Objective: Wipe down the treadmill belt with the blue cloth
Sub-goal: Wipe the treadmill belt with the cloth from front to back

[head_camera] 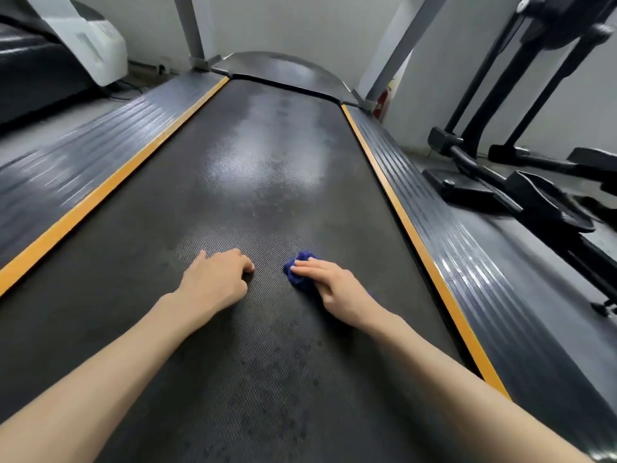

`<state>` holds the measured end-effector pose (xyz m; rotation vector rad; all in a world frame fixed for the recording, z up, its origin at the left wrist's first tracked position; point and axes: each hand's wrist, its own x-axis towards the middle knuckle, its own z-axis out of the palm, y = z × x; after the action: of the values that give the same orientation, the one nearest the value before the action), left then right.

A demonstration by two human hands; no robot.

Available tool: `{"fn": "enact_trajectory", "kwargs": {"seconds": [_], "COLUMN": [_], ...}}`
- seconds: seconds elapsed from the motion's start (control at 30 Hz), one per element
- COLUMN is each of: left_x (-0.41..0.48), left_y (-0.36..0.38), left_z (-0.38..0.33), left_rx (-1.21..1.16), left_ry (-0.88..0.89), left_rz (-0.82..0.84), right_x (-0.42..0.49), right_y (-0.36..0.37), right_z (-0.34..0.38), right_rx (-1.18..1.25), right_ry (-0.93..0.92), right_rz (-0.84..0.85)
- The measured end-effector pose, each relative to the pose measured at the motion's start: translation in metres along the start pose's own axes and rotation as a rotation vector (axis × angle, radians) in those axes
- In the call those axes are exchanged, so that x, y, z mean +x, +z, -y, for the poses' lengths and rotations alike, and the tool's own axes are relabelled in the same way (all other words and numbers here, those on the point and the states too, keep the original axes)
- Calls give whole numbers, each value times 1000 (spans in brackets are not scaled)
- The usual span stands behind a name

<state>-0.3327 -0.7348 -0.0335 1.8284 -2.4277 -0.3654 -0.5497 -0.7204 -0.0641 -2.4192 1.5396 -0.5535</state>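
Here our right hand (330,289) presses flat, fingers straight, on the blue cloth (298,269), bunched mid-width on the treadmill belt (267,182); our left hand (217,279) rests on the belt beside it, fingers curled, holding nothing; the cloth looks soft and light, best pinned under the palm.

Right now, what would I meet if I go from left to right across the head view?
Left side rail → left orange strip → left hand → blue cloth → right hand → right orange strip → right side rail → black exercise machine.
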Motion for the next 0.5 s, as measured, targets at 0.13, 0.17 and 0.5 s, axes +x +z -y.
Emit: {"fn": "enact_trajectory", "kwargs": {"seconds": [0.13, 0.17, 0.5], "left_x": [-13, -18, -59], "left_y": [-1, -2, -2], "left_z": [11, 16, 11], "left_rx": [-3, -7, -44], "left_ry": [89, 112, 120], "left_rz": [-69, -70, -69], "right_x": [-16, -13, -66], "right_y": [-19, -29, 10], "right_z": [-28, -47, 29], "right_rx": [-42, -46, 5], "right_ry": [7, 155, -191], "right_rz": [56, 6, 91]}}
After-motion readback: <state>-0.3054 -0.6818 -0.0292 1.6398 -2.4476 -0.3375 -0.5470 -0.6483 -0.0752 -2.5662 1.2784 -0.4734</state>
